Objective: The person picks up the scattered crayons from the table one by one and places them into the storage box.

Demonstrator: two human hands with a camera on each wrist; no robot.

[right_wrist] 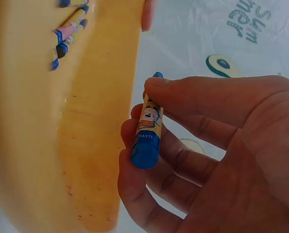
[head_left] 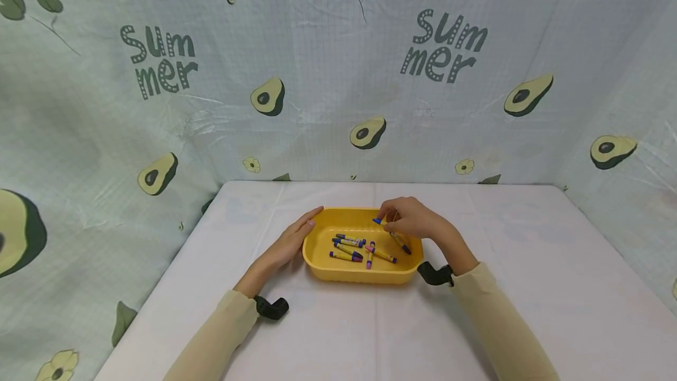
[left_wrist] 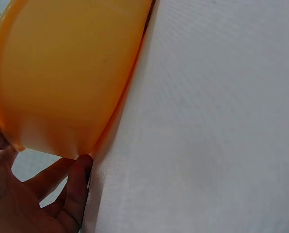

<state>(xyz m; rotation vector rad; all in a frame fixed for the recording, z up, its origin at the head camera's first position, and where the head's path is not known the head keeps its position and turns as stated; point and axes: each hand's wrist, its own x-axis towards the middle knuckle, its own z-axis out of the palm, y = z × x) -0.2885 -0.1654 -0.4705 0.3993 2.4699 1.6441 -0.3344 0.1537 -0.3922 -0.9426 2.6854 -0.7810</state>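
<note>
My right hand pinches a blue oil pastel between thumb and fingers, above the right part of a yellow tray. Its wrapper carries a cartoon figure and the letters "PASTE". My left hand lies along the tray's left end, fingers stretched out against it. In the left wrist view, fingertips touch the outer wall low down. Several oil pastels with yellow wrappers lie loose in the tray. One, a dark-tipped pastel, lies below my right hand; a pink-tipped pastel lies near the middle.
The tray stands on a white-covered table. Behind it hangs a pale sheet printed with avocados and lettering. Both wrists wear black camera mounts, the right one close to the tray's front right corner.
</note>
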